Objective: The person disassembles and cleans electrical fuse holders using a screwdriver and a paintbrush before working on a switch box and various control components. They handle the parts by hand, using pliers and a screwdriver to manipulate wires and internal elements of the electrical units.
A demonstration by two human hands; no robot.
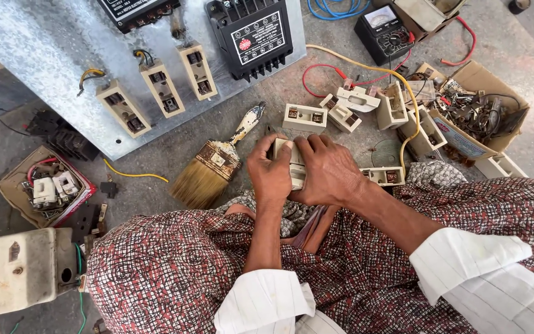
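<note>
- two bare hands meet at the centre of the frame, both clenched around one cream rectangular plastic fuse holder (293,162) held just above the grey concrete floor (156,154).
- the left hand (271,175) grips the holder's left side, its fingers curled over the top edge.
- the right hand (327,170) covers the holder's right side, fingers pressed on its top.
- just left of the hands lies a worn paintbrush with tan bristles and a paint-flecked handle (214,167).
- just above the hands, more cream fuse holders (304,117) lie loose on the floor, near red and yellow wires.
- in the upper left, a galvanised metal panel (44,55) carries three mounted cream fuse holders and a black boxy electrical unit (253,36).
- at the upper right sits a black analogue multimeter (383,32); below it, an open cardboard box of small metal parts (480,114).
- at the left edge, a small red-rimmed box holds white parts (47,188).
- patterned red cloth over the person's knees fills the bottom of the frame.
</note>
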